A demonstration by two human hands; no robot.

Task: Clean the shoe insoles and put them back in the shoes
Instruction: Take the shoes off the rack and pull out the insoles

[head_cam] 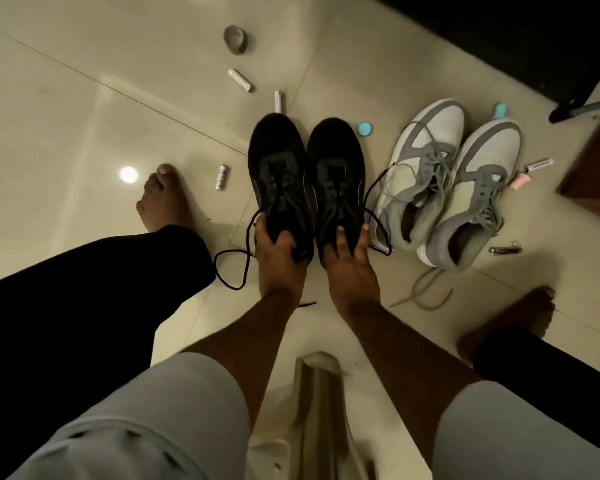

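Two black sneakers stand side by side on the tiled floor, toes pointing away from me. My left hand (278, 258) grips the heel opening of the left black shoe (278, 171), fingers curled inside the collar. My right hand (349, 261) grips the heel of the right black shoe (336, 178) the same way. Their black laces trail loose on the floor. To the right sits a pair of grey-and-white sneakers (444, 188), untouched, laces loose. No insole shows outside any shoe; the insides are dark.
Small items lie scattered on the floor: a tape roll (236, 39), white tubes (240, 80), a blue cap (365, 128), a metal clip (504, 250). My bare feet (163, 199) flank the shoes. A dark furniture leg (579, 109) and a wooden edge stand at the right.
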